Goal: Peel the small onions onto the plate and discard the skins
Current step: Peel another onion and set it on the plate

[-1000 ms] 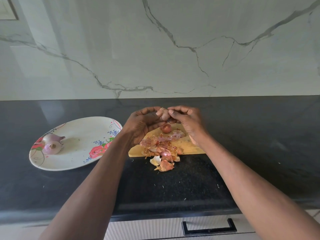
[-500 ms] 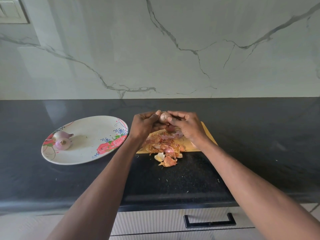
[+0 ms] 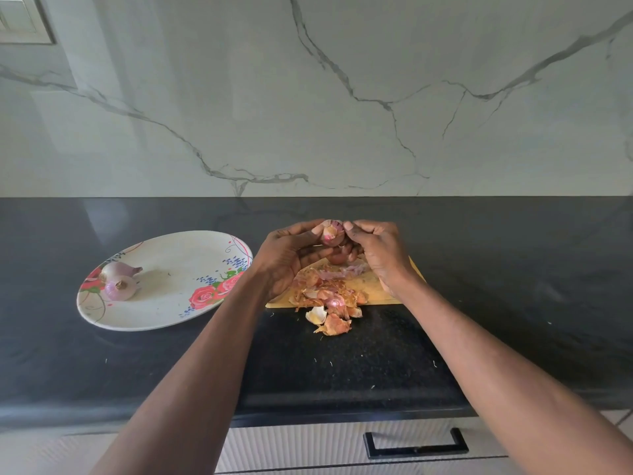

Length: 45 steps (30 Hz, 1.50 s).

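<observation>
Onion (image 3: 331,233) in both hands, held above the far end of the wooden cutting board (image 3: 376,289), mid-table. Left hand (image 3: 291,258) cups and grips it from below and the side; right hand (image 3: 376,250) has its fingers (image 3: 349,226) curled in, pinching at the top of the bulb. A second ago the bulb looked uniformly brown and dull; now a flap of papery skin stands lifted and pink flesh shows beneath. Judgement: the outer layer has started to give, so this one is mid-peel, not finished.

Skins (image 3: 329,299) heaped on the board's near end, some spilling onto the black table (image 3: 513,303) just beyond its near edge. Another onion (image 3: 337,258), apparently unpeeled, lies under the hands, partly hidden. Two peeled onions (image 3: 118,281) touching each other at the left rim of the floral plate (image 3: 171,269), left of the board. Skins not yet discarded.
</observation>
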Tool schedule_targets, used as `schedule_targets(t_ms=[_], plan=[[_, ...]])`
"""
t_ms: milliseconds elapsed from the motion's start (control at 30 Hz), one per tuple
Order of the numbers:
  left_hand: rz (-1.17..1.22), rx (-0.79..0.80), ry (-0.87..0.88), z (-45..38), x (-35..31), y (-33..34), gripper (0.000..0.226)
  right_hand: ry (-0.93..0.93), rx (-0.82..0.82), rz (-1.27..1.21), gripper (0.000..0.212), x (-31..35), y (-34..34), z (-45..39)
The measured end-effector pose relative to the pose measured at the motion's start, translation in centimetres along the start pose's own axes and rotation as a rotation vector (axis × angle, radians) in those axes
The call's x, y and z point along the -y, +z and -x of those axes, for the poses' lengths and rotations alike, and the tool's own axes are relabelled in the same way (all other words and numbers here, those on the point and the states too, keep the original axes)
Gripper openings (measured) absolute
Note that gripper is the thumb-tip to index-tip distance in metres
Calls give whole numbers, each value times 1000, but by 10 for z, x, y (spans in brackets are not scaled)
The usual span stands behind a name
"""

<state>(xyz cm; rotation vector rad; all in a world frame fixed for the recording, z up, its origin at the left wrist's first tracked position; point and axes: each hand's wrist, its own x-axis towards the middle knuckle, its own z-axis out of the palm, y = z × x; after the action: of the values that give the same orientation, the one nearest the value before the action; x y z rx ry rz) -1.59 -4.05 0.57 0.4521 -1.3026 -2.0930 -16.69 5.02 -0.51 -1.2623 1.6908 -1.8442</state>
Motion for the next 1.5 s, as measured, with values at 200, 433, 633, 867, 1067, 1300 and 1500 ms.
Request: schedule_targets(t_ms=[200, 433, 633, 867, 1067, 1300, 1500], plan=[[45, 2, -12, 1, 0, 2, 24, -62, -89, 120, 10, 1, 3, 0], [37, -27, 26, -2, 0, 0, 21, -90, -68, 109, 9, 9, 4, 5], [-6, -14, 25, -1, 2, 2, 31, -128, -89, 206, 7, 8, 5, 3], [28, -41, 62, -4, -1, -2, 17, -60, -93, 248, 9, 10, 7, 4], [131, 8, 48, -1, -6, -4, 21, -39, -9, 323, 19, 14, 5, 8], [98, -10, 53, -5, -3, -8, 27, -20, 1, 117, 15, 18, 2, 9], [67, 15, 63, -7, -1, -6, 30, -39, -33, 86, 7, 19, 5, 13]])
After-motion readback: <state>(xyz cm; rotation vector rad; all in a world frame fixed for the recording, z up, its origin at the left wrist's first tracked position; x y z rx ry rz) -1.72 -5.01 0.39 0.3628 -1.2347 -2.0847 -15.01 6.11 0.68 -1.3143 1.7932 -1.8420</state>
